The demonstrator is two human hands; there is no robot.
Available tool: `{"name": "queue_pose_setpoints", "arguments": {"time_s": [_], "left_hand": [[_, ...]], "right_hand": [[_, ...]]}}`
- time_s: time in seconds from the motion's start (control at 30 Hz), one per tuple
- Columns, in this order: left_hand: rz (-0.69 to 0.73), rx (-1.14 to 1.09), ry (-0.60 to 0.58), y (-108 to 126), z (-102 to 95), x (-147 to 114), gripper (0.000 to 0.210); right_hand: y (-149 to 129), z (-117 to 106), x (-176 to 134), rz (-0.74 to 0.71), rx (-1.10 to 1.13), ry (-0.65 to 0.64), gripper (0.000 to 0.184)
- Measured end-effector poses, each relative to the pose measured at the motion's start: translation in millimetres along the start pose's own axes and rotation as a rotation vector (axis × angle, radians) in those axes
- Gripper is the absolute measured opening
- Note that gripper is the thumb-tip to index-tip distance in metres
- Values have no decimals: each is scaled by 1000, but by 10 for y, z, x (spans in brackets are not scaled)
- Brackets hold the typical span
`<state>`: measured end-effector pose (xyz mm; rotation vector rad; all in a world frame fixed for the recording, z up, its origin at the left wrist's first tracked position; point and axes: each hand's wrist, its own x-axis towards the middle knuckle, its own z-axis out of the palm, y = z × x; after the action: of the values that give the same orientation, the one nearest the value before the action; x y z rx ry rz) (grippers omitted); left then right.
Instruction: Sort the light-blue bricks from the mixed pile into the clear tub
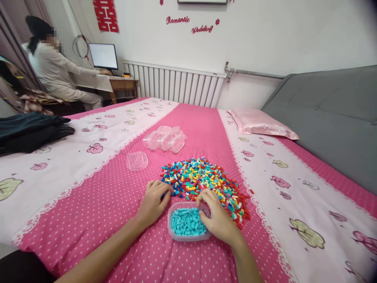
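A clear plastic container (188, 238) stands on the pink bedspread, filled with small turquoise building bricks (187, 221). Over its right rim is my right hand (217, 216), the thumb and index finger bent with a small gap between them and no brick visible there. Behind the container spreads a loose pile of small building bricks (203, 177) in red, blue, yellow, white, green and turquoise. My left hand (155, 198) rests at the pile's left edge, its fingers curled in towards the thumb. Whatever those fingertips may hold is too small to make out.
Several clear plastic containers (165, 139) lie together beyond the pile, with a clear lid (137, 161) to their left. Dark folded clothing (32, 131) lies at far left, a pink pillow (262, 122) at back right. A person (55, 67) sits at a desk with a monitor (103, 56).
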<state>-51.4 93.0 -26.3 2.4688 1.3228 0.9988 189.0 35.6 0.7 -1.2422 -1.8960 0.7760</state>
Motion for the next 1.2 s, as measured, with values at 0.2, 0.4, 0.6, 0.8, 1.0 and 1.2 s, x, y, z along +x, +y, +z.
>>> {"name": "queue_pose_setpoints", "arguments": {"time_s": [0.2, 0.4, 0.6, 0.8, 1.0, 1.2], "left_hand": [[2, -6, -5, -1, -8, 9, 25], [9, -17, 12, -37, 9, 24, 26], [19, -21, 20, -65, 17, 30, 26], [22, -19, 32, -85, 7, 47, 26], [23, -20, 38, -106, 18, 50, 27], [24, -7, 34, -103, 25, 48, 27]], "right_hand": [[201, -159, 1, 23, 401, 453, 10], [610, -544, -159, 122, 496, 1074, 16], [726, -541, -174, 187, 368, 1021, 18], [740, -489, -141, 220, 61, 785, 20], [697, -499, -208, 190, -212, 636, 12], [659, -373, -229, 240, -416, 493, 10]]}}
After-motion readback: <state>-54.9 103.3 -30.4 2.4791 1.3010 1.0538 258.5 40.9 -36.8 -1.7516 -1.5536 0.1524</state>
